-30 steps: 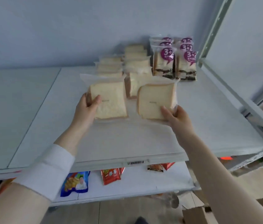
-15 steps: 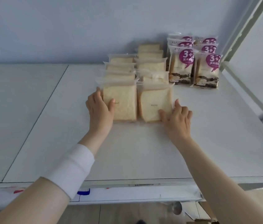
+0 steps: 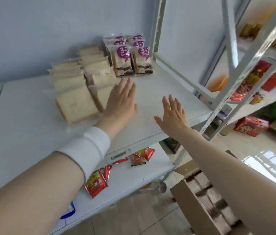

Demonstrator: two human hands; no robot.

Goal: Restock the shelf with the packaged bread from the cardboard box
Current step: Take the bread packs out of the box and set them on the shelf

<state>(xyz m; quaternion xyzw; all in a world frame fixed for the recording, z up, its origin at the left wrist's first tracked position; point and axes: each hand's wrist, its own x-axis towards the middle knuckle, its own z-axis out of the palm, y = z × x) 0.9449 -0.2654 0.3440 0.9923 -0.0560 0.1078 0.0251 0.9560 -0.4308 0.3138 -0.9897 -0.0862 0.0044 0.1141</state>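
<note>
Two rows of packaged bread [image 3: 76,107] already stand on the shelf [image 3: 159,92], just left of and beyond the left hand [image 3: 121,100]. The cardboard box [image 3: 189,211], below the right hand [image 3: 172,114], seems to hold more packs, so restocking looks partway done. Both hands are spread flat, fingers straight, gripping nothing; the left overlaps the nearest pack's edge, contact unclear.

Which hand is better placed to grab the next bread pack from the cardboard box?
Right hand, probably: open, empty, and the cardboard box sits below that arm. The left hand is farther away, by the bread.
</note>
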